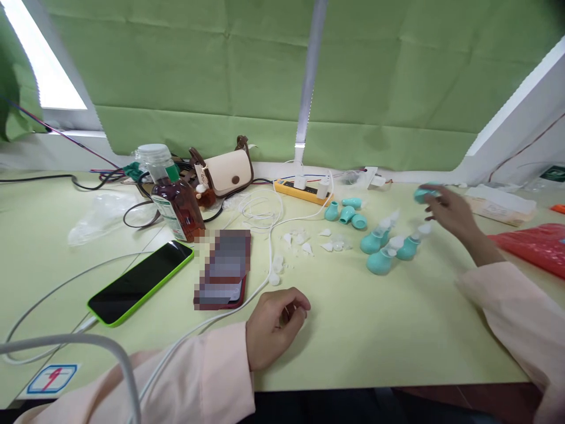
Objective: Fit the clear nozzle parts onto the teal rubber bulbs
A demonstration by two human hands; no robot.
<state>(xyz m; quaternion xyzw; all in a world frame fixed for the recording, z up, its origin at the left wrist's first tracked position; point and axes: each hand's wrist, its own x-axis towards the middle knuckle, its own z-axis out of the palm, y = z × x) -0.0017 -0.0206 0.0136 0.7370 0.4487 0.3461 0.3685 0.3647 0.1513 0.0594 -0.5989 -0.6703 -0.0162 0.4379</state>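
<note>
My right hand (452, 215) reaches to the far right of the table, its fingers on a turquoise squeeze bulb (424, 194). My left hand (274, 327) rests on the table near the front edge, fingers loosely curled, nothing visible in them. Between the hands stand several turquoise bulbs fitted with clear pointed nozzles (380, 260). Behind them lie several bare turquoise bulbs (346, 214). Small white cone-shaped tips (308, 248) and clear plastic pieces (278, 263) are scattered to the left of the bulbs.
A phone in a green case (141, 282), a partly blurred dark red phone (225, 271) and a brown bottle (176, 206) occupy the left. A cream handbag (229, 172) and yellow power strip (286, 189) sit at the back. White cables cross the table. A red plastic bag (536, 247) lies right.
</note>
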